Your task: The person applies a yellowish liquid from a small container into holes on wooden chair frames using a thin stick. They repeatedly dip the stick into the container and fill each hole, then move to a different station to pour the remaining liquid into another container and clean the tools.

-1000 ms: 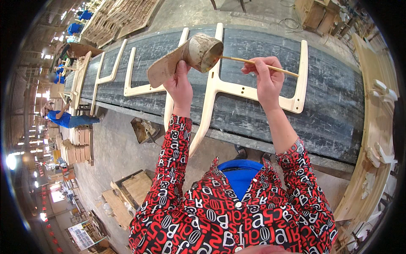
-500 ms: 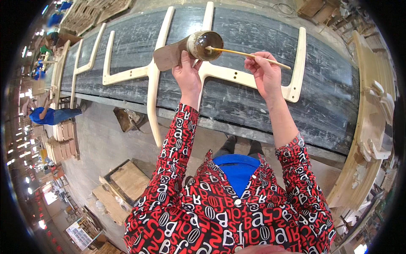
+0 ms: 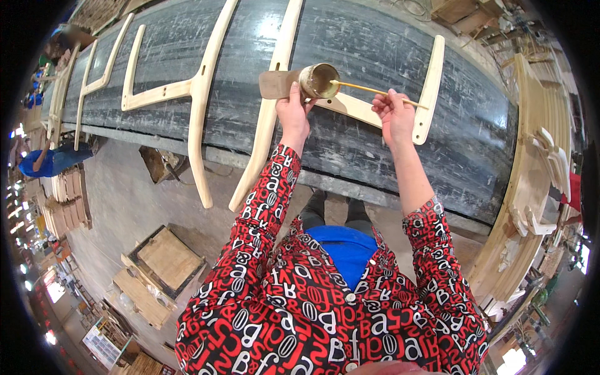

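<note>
My left hand point(image 3: 292, 117) grips a small round pot point(image 3: 308, 81) with a flat brown board point(image 3: 275, 85) joined to its side. The pot is tilted, its mouth facing right, and its inside looks wet and brownish. Closed around a thin yellow stick point(image 3: 359, 87), my right hand point(image 3: 395, 116) keeps the pale tip at the pot's mouth. Beneath both hands lies a pale wooden chair-frame piece point(image 3: 429, 81) with dark holes, partly hidden by the pot and left hand. A similar wooden piece point(image 3: 199, 100) lies to its left.
The pieces rest on a long dark, scuffed table point(image 3: 481, 125). More wooden parts point(image 3: 112, 69) lie at its far left. Long planks point(image 3: 509, 206) stand along the right end. On the floor are a wooden box point(image 3: 169, 259) and a dark container point(image 3: 159, 164). A person in blue point(image 3: 56, 159) stands at left.
My left hand and the pot have moved right across the wooden piece, closer to my right hand. The stick's tip now sits nearer the pot's rim. The whole view has shifted.
</note>
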Motion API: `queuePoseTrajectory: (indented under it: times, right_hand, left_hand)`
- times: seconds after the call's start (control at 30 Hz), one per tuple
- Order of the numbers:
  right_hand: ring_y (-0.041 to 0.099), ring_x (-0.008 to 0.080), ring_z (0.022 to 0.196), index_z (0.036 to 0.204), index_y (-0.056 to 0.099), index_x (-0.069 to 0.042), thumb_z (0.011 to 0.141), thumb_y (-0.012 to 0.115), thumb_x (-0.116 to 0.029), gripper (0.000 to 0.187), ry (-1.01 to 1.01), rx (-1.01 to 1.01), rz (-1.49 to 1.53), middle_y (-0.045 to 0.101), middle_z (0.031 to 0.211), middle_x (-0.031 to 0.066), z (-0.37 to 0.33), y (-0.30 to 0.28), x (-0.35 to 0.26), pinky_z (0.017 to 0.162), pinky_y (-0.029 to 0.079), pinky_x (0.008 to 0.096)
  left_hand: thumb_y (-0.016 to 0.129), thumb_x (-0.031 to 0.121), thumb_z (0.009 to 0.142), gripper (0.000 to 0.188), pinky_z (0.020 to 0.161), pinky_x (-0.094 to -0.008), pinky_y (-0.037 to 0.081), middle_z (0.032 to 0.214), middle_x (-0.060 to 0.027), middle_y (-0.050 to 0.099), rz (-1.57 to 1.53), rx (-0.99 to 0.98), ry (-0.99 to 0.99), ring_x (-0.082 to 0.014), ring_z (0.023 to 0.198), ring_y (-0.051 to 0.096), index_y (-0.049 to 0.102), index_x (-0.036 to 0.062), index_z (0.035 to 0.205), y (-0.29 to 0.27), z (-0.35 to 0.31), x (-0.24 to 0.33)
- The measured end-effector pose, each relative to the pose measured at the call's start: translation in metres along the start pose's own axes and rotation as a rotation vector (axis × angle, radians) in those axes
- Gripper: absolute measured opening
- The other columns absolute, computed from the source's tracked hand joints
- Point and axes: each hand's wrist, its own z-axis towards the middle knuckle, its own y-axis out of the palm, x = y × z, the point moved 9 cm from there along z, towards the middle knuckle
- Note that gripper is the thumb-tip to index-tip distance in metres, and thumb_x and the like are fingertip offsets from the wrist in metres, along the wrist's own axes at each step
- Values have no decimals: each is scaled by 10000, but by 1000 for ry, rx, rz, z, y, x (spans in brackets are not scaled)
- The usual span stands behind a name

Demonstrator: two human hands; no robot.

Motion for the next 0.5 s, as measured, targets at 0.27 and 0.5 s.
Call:
queuePoseTrajectory:
  times: [0.27, 0.5]
  right_hand:
    - [616, 105, 644, 782, 501, -13, 879, 568, -151, 181, -216, -227, -691, 630, 721, 82, 8, 54, 2, 590, 495, 228]
    - [625, 102, 659, 781, 521, -10, 871, 576, -181, 201, -212, -273, -907, 638, 714, 72, 22, 73, 30, 608, 486, 233]
  left_hand:
    - [489, 206, 927, 277, 719, -393, 568, 1077, -124, 565, -36, 203, 62, -230, 929, 607, 470, -14, 1095, -90, -4, 39]
    - [492, 194, 925, 269, 742, -411, 562, 1080, -134, 565, -64, 233, 75, -246, 954, 604, 473, -20, 1088, -124, -9, 48]
